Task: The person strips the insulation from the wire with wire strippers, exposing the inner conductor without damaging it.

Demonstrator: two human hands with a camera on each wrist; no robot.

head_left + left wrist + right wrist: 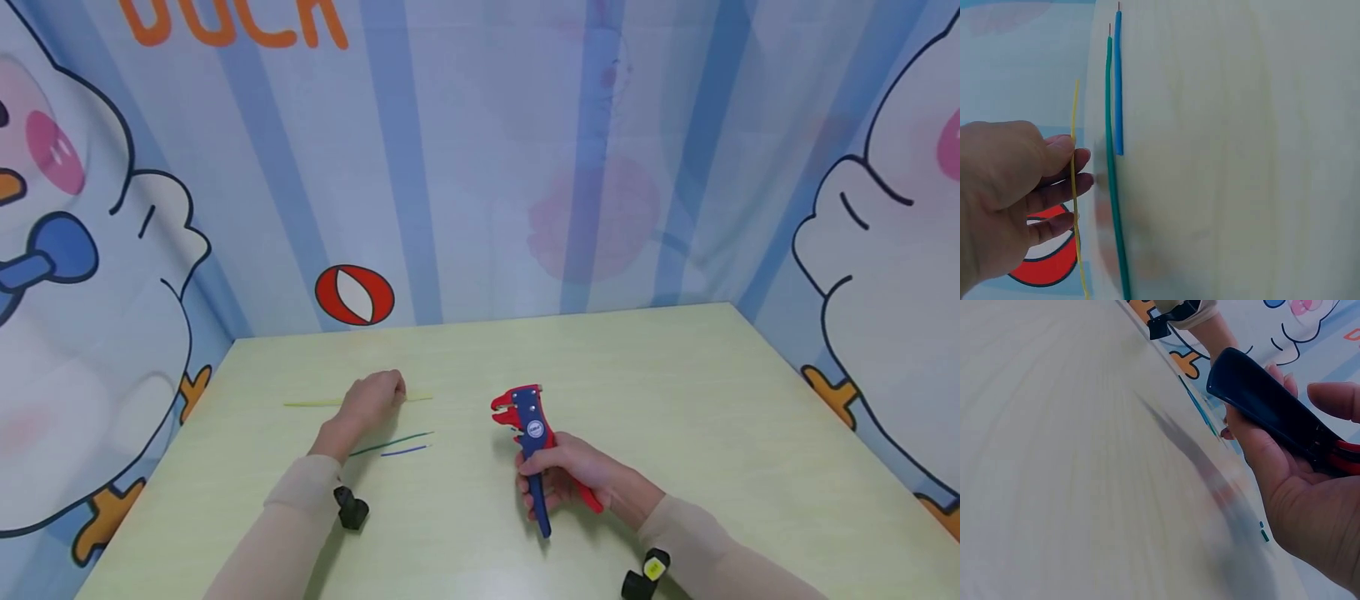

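My left hand (371, 402) pinches a thin yellow wire (311, 404) between thumb and fingertips, low over the table. Both ends of the yellow wire (1076, 100) stick out past the fingers in the head view. Nearer to me lie a green wire (393, 442) and a shorter blue wire (405, 451), side by side; in the left wrist view each shows bare copper at one end. My right hand (566, 473) grips a red-and-blue wire stripper (531, 417) by its handles, its head tilted up and away from me. The stripper's jaws hold no wire.
Pale wooden table (675, 392) under both hands, with a printed curtain (480, 167) behind its far edge and at both sides. In the right wrist view, tiny green and blue scraps (1264, 535) lie on the table near the right hand.
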